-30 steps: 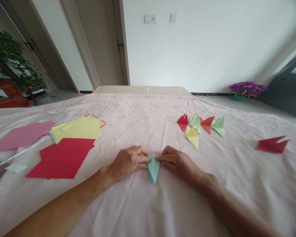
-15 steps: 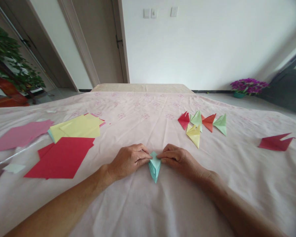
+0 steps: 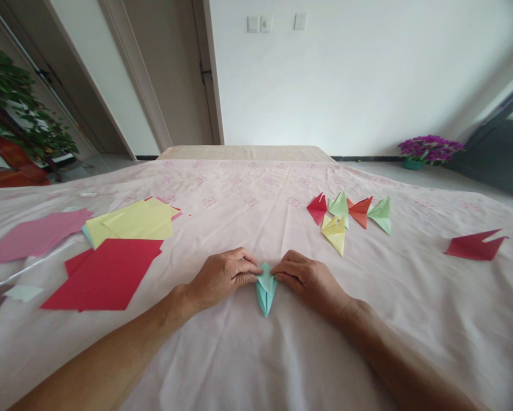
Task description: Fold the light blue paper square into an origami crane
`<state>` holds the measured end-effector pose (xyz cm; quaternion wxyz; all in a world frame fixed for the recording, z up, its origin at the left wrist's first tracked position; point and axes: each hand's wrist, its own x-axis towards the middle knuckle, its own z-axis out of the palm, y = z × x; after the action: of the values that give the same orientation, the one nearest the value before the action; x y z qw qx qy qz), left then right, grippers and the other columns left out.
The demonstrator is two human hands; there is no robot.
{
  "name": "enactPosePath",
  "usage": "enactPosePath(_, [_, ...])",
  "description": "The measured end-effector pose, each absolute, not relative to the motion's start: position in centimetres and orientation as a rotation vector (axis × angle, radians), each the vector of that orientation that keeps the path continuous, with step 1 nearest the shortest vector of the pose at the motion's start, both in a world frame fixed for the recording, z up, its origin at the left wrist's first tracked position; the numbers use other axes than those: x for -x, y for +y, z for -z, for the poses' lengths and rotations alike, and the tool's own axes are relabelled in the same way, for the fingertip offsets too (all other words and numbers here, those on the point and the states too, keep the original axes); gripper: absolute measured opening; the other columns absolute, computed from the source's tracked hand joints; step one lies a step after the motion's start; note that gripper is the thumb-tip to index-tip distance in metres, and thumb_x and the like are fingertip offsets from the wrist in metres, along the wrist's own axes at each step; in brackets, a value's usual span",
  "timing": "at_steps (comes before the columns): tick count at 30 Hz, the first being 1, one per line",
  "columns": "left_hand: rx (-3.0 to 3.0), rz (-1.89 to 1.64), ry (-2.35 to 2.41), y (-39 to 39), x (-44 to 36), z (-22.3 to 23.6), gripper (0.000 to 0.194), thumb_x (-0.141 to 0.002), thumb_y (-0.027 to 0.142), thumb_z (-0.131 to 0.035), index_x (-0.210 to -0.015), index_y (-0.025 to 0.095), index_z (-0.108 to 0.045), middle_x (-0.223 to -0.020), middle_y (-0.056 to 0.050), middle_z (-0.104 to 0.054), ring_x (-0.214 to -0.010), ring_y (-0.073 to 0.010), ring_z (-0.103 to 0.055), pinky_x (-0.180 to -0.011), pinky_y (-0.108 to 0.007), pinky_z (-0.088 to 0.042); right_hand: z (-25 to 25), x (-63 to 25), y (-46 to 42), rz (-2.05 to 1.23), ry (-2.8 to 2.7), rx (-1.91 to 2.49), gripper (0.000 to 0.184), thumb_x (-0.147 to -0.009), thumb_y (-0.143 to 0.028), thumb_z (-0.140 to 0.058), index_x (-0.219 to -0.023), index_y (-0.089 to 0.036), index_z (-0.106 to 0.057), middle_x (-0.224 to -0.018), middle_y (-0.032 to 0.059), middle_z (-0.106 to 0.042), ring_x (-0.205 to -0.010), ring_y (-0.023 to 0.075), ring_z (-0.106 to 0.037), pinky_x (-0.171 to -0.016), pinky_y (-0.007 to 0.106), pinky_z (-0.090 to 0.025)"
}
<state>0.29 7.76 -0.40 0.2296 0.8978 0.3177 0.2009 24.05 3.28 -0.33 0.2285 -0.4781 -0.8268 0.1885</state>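
Note:
A small folded piece of turquoise paper (image 3: 266, 292) lies on the cloth in front of me, its narrow point toward me and a paler flap on top. My left hand (image 3: 226, 275) pinches its left edge near the top between thumb and fingers. On the opposite edge, my right hand (image 3: 310, 278) grips the paper the same way. The fingertips hide parts of both upper side edges.
Folded paper figures stand beyond my right hand, among them a yellow one (image 3: 334, 234); a dark red one (image 3: 475, 245) is farther right. On the left lie red sheets (image 3: 106, 277), yellow sheets (image 3: 140, 220) and pink sheets (image 3: 37, 234). A floral cloth (image 3: 248, 188) covers the table.
The pale top flap looks slightly narrower and the lower part of the turquoise paper has shifted a little left. Both hands keep their hold, the right fingertips marginally closer in.

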Motion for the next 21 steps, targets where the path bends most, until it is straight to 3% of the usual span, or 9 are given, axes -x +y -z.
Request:
enactPosePath(8, [-2.440, -0.615, 0.917, 7.7, -0.7, 0.7, 0.020, -0.091, 0.034, -0.056, -0.101, 0.028, -0.071, -0.101, 0.002, -0.067, -0.088, -0.0117, -0.064, -0.078, -0.021, -0.046, 0.3, -23.8, 3.0, -0.424, -2.292, 1.370, 0.015, -0.094, -0.026, -0.052, -0.097, -0.024, -0.066, -0.093, 0.0009, -0.059, -0.080, 0.0117, -0.060, -0.071, 0.021, -0.044])
enactPosePath(15, [-2.420, -0.633, 1.076, 7.1, -1.5, 0.4, 0.008, -0.086, 0.026, -0.061, -0.083, 0.022, -0.067, -0.086, 0.002, -0.065, -0.077, -0.0116, -0.061, -0.069, -0.021, -0.044, 0.3, -23.3, 3.0, -0.410, -2.205, 1.478, 0.012, -0.092, -0.025, -0.053, -0.086, -0.022, -0.062, -0.087, -0.0005, -0.058, -0.075, 0.0114, -0.058, -0.066, 0.021, -0.041])
enactPosePath(21, [-2.392, -0.589, 1.220, 6.7, -2.2, 0.3, 0.008, -0.083, 0.030, -0.063, -0.082, 0.022, -0.063, -0.085, 0.003, -0.061, -0.075, -0.0123, -0.059, -0.066, -0.022, -0.042, 0.0, -22.5, 2.7, -0.377, -2.151, 1.640, 0.010, -0.090, -0.029, -0.054, -0.084, -0.022, -0.059, -0.087, -0.0014, -0.057, -0.071, 0.0114, -0.057, -0.061, 0.022, -0.036])
